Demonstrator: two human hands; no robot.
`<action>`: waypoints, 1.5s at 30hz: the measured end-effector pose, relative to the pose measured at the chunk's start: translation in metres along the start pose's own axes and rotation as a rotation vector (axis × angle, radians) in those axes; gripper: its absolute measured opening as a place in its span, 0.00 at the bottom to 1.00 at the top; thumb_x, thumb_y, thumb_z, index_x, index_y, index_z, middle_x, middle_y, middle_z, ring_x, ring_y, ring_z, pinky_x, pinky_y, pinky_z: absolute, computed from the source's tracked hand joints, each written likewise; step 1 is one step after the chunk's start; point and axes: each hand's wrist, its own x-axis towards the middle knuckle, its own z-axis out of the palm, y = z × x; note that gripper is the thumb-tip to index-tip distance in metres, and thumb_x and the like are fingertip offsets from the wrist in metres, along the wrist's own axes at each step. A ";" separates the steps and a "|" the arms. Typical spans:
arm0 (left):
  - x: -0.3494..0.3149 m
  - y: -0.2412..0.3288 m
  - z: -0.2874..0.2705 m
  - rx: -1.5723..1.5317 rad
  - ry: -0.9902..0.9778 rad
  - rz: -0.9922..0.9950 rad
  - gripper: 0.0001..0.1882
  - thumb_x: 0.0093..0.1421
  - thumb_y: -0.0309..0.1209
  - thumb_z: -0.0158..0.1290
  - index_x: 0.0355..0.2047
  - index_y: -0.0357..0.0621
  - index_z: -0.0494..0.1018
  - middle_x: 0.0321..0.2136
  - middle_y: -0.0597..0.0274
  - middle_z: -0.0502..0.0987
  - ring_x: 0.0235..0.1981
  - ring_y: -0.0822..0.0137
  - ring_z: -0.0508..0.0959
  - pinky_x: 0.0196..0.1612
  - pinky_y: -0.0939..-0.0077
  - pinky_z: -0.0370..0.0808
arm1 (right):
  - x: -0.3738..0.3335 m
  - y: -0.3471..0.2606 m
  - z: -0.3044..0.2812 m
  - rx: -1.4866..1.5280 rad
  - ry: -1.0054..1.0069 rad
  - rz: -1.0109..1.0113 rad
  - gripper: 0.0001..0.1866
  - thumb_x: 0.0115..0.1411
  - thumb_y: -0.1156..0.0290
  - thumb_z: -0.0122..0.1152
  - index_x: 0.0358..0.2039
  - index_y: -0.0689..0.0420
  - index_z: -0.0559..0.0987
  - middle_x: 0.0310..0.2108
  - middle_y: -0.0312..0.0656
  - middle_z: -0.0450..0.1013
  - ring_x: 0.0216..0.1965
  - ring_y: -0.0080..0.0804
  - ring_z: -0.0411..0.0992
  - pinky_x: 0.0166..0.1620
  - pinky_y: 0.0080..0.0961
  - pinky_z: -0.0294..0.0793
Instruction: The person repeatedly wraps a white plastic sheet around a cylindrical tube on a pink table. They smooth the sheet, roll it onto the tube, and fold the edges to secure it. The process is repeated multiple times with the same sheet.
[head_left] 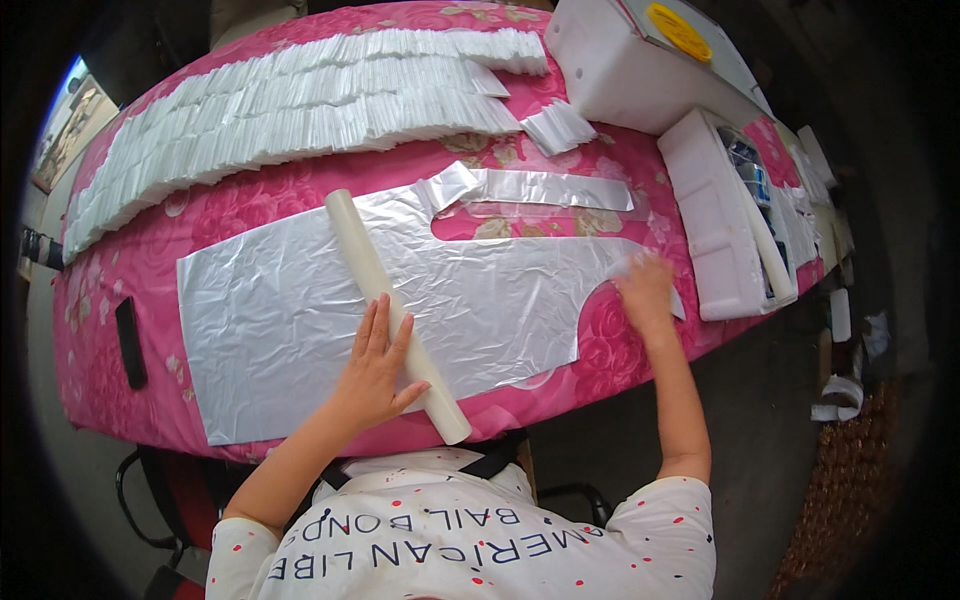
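A large sheet of thin clear plastic (300, 300), cut into an apron-like shape, lies flat on a table under a pink flowered cloth (250, 205). A long cream-white roll (385, 300) lies across the sheet, slanting from the table's front edge toward the middle. My left hand (378, 370) rests flat on the roll's near part, fingers spread. My right hand (645, 290) is blurred and presses on the sheet's right end near the curved cut-out. A narrow plastic strap (540, 188) runs off the sheet's upper right.
Long rows of folded white plastic pieces (290, 100) fill the far side of the table. White foam boxes (640, 70) and a tray (715, 230) stand at the right. A black remote-like object (130, 342) lies at the left edge. A chair stands below the table front.
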 end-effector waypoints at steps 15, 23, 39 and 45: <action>-0.072 -0.136 -0.048 0.444 0.087 -0.454 0.43 0.55 0.50 0.46 0.62 0.38 0.43 0.64 0.47 0.40 0.65 0.51 0.40 0.63 0.54 0.38 | 0.061 -0.191 -0.032 0.904 0.317 -0.566 0.18 0.47 0.81 0.53 0.41 0.61 0.74 0.45 0.46 0.69 0.48 0.45 0.66 0.49 0.36 0.66; -0.074 -0.140 -0.054 0.423 0.112 -0.469 0.43 0.54 0.51 0.46 0.62 0.39 0.45 0.64 0.50 0.42 0.65 0.53 0.42 0.63 0.55 0.39 | 0.170 -0.273 -0.036 0.501 0.030 -0.804 0.27 0.37 0.58 0.69 0.36 0.60 0.75 0.38 0.47 0.69 0.43 0.43 0.67 0.44 0.34 0.69; -0.072 -0.137 -0.059 0.459 0.133 -0.483 0.42 0.53 0.48 0.47 0.62 0.40 0.47 0.64 0.52 0.46 0.65 0.53 0.45 0.63 0.56 0.40 | 0.191 -0.182 -0.071 0.062 -0.580 -0.732 0.23 0.31 0.60 0.70 0.26 0.63 0.78 0.27 0.52 0.74 0.31 0.46 0.74 0.38 0.35 0.71; -0.073 -0.137 -0.059 0.473 0.133 -0.474 0.41 0.53 0.48 0.46 0.62 0.40 0.47 0.63 0.51 0.46 0.64 0.54 0.46 0.63 0.56 0.40 | 0.204 -0.084 -0.053 -0.341 -0.532 -0.548 0.23 0.30 0.62 0.71 0.29 0.59 0.80 0.30 0.49 0.76 0.37 0.42 0.74 0.55 0.41 0.59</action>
